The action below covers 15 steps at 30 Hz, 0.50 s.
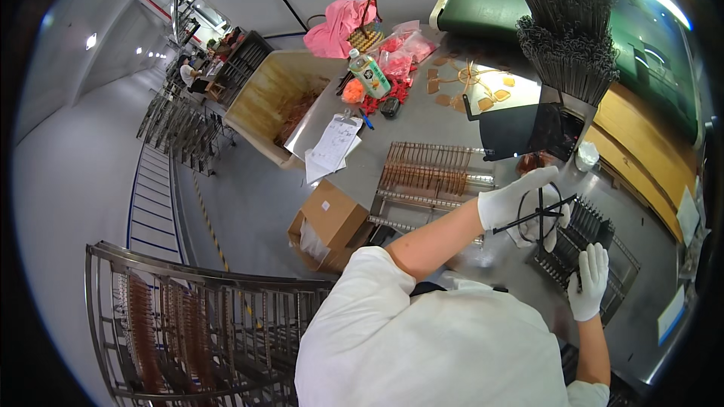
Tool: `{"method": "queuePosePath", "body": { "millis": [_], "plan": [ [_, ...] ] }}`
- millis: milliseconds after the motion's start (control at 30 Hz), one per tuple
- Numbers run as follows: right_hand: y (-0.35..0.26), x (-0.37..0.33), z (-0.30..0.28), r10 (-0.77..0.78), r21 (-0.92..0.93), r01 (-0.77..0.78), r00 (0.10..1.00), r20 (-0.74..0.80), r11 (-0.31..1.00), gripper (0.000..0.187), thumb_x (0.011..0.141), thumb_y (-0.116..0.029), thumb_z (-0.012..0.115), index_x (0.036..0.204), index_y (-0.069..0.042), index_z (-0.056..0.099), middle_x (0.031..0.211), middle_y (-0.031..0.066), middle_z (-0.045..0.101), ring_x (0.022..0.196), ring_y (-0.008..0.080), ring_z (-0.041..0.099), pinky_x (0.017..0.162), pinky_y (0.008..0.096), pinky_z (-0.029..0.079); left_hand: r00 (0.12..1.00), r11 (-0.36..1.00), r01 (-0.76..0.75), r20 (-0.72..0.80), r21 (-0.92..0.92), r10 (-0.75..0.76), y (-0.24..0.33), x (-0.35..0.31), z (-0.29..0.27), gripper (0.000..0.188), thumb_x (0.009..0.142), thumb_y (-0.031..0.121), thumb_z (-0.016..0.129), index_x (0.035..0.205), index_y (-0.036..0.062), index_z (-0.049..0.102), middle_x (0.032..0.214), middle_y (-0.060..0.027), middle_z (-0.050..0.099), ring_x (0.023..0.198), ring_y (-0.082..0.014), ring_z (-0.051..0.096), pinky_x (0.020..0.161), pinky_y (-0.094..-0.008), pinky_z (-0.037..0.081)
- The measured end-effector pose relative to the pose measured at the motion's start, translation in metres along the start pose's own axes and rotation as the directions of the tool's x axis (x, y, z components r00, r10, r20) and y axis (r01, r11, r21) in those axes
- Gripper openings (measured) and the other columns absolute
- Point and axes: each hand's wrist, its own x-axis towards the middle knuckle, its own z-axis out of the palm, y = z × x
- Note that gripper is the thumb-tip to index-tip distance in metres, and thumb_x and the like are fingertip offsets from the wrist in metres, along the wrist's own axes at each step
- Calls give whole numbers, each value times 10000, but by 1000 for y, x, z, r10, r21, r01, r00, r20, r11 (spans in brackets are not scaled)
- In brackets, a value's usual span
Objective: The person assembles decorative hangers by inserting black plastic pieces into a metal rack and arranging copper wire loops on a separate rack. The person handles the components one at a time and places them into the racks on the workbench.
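1. At the lower right of the frame, a black ring frame with crossed bars (541, 212) is seen just beside the left hand (513, 202). The gloved fingers are stretched toward it, but whether any bar is grasped cannot be told.
2. The right hand (590, 280) is seen lower and farther right, its fingers straight and apparently released, beside a wire rack (627, 252) with dark pieces (588, 220) standing in a row.
3. The ring frame could be tipped or dragged if a glove were caught on a projecting bar.
4. The dark pieces could be knocked out of line if the rack were brushed by the right palm, since the two are set so close.
5. At the upper right, a dense bundle of hooked wires (569, 53) is held upright; wires could be tangled if several hooks were pulled together.
6. At the centre, a second rack of amber rods (422, 177) is laid beneath the left forearm; rods could be shifted if the elbow were lowered.
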Motion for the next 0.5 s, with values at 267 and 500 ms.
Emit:
{"method": "queuePosePath", "body": {
  "millis": [267,500],
  "plan": [
    [-14,7,4,70,60,-66,995,-68,996,562,802,44,583,1364,31,585,1445,239,569,1385,490,480,1177,589,365,997,996,74,1,-41,-74,2,-6,6,841,1006,725,252,1074,20,706,841,-204,749,482,-158,591,421,-240,455],
    [-16,33,-24,92,75,-89,995,-39,993,556,684,42,691,1239,41,657,1351,254,614,1317,472,540,1116,540,436,996,977,-26,-94,-210,7,-4,8,-4,727,1036,619,324,1279,-20,570,1019,-221,709,809,-299,665,720,-393,535]
  ]
}}
